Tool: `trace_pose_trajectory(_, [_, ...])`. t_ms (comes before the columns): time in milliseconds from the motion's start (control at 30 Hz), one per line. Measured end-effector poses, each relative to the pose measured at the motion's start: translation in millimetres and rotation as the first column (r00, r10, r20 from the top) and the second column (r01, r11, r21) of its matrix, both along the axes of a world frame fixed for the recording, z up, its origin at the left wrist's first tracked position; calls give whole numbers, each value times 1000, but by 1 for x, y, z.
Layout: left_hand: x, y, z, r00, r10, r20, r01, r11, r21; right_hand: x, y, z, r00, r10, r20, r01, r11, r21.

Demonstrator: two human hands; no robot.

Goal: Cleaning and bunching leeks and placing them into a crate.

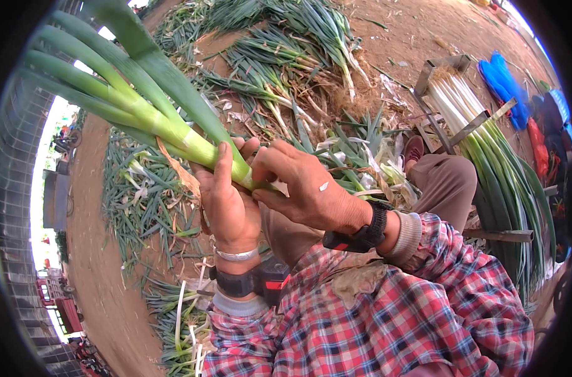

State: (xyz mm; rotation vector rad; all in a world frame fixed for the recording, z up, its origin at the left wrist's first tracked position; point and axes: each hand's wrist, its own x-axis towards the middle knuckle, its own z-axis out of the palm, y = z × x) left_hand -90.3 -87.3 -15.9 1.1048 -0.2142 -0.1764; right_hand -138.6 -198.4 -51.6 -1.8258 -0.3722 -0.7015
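A thick green onion lies slanted across my hands, its broad green leaves fanning to the upper left. My left hand is closed around the pale green stalk from beneath, thumb along its side. My right hand has its thumb and fingers pinched at the stalk's lower end, which they partly hide. A dry brown leaf hangs from the stalk beside my left hand.
Heaps of untrimmed green onions and stripped leaves cover the dirt floor ahead and left. To the right, cleaned onions lie in a metal rack, white ends forward. Beyond it are blue netting and a red bag.
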Motion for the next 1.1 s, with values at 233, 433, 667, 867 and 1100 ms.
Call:
trace_pose_trajectory(233, [4, 3, -1, 995, 7, -103, -8, 1000, -11, -7, -13, -4, 976, 174, -128, -190, 974, -124])
trace_pose_trajectory(433, [8, 9, 2, 997, -19, -81, 19, 1000, 4, -38, -43, -22, 927, 368, -67, -364, 929, 64])
trace_pose_trajectory(667, [48, 35, -1, 938, 259, 229, -278, 959, 53, -68, -61, -22, 642, 654, -400, -348, 714, 608])
trace_pose_trajectory(867, [94, 95, 13, 982, 11, 188, 29, 977, -210, -109, -70, -85, 855, -46, -516, -139, 939, -314])
trace_pose_trajectory(1100, [97, 143, 26, 980, -5, 199, 39, 985, -165, -133, -111, -111, 906, -156, -393, -67, 864, -499])
